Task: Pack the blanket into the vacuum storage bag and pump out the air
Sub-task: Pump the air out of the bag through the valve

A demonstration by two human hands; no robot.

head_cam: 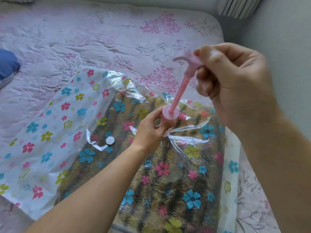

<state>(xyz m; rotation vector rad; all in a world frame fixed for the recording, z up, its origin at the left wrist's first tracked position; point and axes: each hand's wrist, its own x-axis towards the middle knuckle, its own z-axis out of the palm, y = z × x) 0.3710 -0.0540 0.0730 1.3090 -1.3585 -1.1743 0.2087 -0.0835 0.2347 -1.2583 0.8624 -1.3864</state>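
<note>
A clear vacuum storage bag (pixel 55 132) printed with coloured flowers lies on the bed. Inside it sits a folded brown and black fuzzy blanket (pixel 168 179). A pink hand pump (pixel 170 115) stands upright on the bag over the blanket. My left hand (pixel 149 130) grips the pump's barrel near its base. My right hand (pixel 234 81) grips the pump's T-handle (pixel 185 59), and the pink rod (pixel 180 91) is drawn far out of the barrel. A small white round cap (pixel 110 140) lies on the bag to the left of the pump.
The bed is covered by a pale quilt (pixel 101 39) with pink floral print. A blue fabric item (pixel 7 64) lies at the left edge. A grey wall (pixel 286 47) and a white radiator (pixel 239 7) stand to the right of the bed.
</note>
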